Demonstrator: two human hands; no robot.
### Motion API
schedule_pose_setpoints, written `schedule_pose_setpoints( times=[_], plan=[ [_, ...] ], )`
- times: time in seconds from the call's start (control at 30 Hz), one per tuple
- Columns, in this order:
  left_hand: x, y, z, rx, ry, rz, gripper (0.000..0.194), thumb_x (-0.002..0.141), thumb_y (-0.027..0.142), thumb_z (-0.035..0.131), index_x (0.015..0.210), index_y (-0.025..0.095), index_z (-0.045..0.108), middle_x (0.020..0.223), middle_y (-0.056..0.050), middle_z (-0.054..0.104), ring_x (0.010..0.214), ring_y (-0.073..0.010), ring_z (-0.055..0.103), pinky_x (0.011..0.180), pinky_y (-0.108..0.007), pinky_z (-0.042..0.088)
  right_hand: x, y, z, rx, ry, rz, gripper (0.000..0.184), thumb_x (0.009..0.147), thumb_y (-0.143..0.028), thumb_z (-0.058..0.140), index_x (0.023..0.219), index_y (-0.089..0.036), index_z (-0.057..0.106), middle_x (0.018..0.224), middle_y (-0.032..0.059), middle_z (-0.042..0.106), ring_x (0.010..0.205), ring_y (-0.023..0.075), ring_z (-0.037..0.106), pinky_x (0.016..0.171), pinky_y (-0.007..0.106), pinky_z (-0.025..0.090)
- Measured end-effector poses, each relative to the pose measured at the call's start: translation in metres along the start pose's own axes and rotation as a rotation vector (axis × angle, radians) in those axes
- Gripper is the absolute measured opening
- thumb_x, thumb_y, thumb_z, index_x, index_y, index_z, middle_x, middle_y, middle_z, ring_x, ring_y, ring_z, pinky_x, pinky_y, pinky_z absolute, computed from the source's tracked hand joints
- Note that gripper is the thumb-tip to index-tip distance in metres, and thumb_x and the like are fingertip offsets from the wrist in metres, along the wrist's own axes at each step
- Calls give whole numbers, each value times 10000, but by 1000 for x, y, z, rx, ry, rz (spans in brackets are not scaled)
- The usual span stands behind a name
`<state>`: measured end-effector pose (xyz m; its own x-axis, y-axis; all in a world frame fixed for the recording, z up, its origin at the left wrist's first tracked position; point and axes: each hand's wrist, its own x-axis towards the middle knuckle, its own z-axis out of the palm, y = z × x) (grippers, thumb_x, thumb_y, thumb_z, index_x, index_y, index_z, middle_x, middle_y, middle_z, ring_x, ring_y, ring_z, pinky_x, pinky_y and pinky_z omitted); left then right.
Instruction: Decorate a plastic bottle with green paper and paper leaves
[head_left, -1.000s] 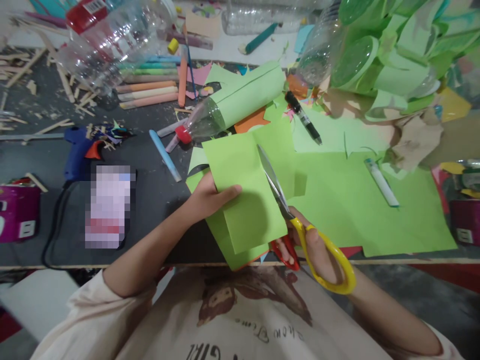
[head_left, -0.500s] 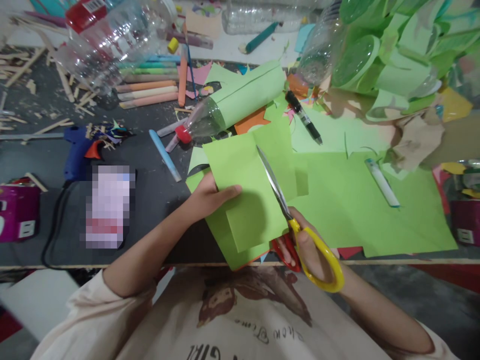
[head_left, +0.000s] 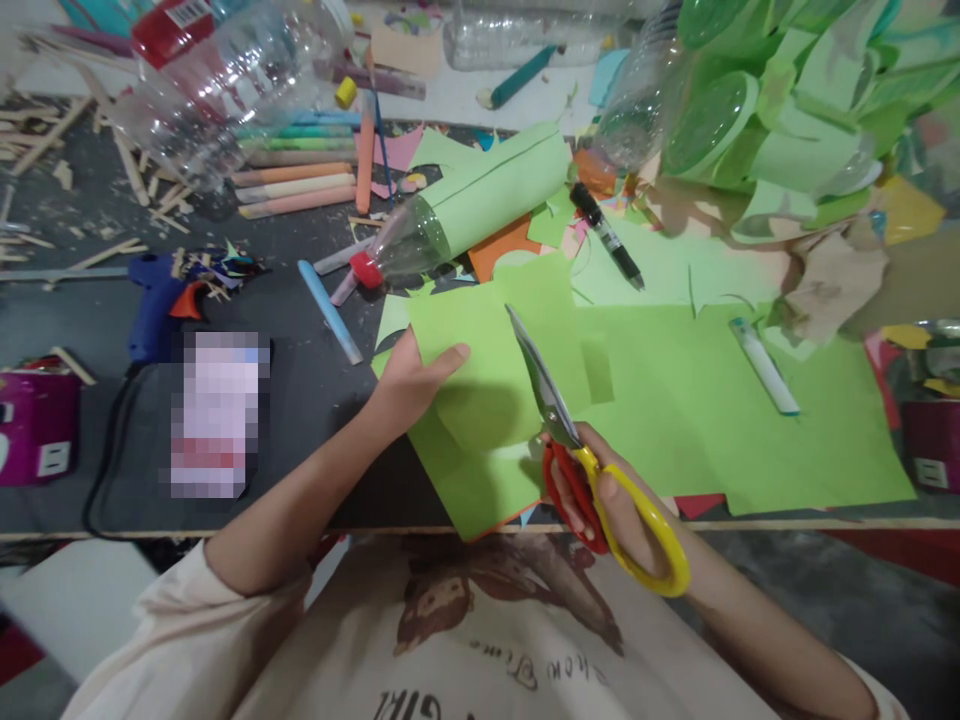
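"Where was the paper (head_left: 487, 338)?"

"Near the front of the table (head_left: 315, 392), raised a little over a green piece (head_left: 466, 500). The big sheet (head_left: 735, 400) lay to the right, and the bottle (head_left: 409, 240) and pen (head_left: 609, 240) beyond."

"And what held it?"

"The left hand (head_left: 409, 382), at the left edge. The thumb pressed flat on top; the fingers were hidden underneath, so I couldn't tell how they were spread."

"The right hand (head_left: 611, 495)?"

"Closed around the handles of the scissors (head_left: 546, 395), blades pointing away over the paper. They looked nearly together. Whether any paper sat between them, I couldn't tell."

"How did the paper seem likely to handle?"

"Light, I'd judge, and stiff enough to stand out from a pinch, though apt to sag or crease if squeezed. Not very slippery. It would tear from a cut more readily than from a whole edge."

"Best hold, then?"

"That left edge, lightly, well apart from the blades. For the scissors, the handles: they looked far heavier and quite rigid, with smooth metal ahead of the grip."
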<state>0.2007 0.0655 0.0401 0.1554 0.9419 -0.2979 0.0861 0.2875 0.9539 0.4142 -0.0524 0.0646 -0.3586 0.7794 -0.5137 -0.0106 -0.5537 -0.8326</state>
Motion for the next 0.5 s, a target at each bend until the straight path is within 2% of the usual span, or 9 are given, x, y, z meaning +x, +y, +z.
schedule_pose_setpoints(
  times=[0.13,0.27,0.4,0.5],
  plan=[
    [-5,3,-1,96,-59,30,454,731,426,616,1089,148,595,1135,-131,700,1004,-263,679,846,-372,578,-1,-1,0,19,-27,-17,682,784,-809,413,1157,-241,473,570,-65,481,393,64,355,348,188,306],
    [-9,3,-1,154,-125,137,371,767,438,598,1017,165,621,1083,-111,710,1024,-244,665,883,-352,559,1,-5,3,53,-17,-35,682,778,-818,405,1152,-252,472,655,-48,501,438,67,391,390,198,370],
    [-11,-1,-1,213,-131,179,310,804,465,582,923,181,624,962,-93,725,885,-227,681,802,-357,573,6,-10,8,40,11,-59,694,772,-828,393,1151,-253,478,714,-32,510,465,76,408,407,225,397],
    [-11,-3,-1,210,-125,193,316,811,490,581,911,193,622,984,-90,724,907,-227,679,821,-370,571,9,-11,10,16,36,-64,720,766,-841,365,1156,-246,477,686,-38,513,434,78,403,389,233,387]
  ],
)
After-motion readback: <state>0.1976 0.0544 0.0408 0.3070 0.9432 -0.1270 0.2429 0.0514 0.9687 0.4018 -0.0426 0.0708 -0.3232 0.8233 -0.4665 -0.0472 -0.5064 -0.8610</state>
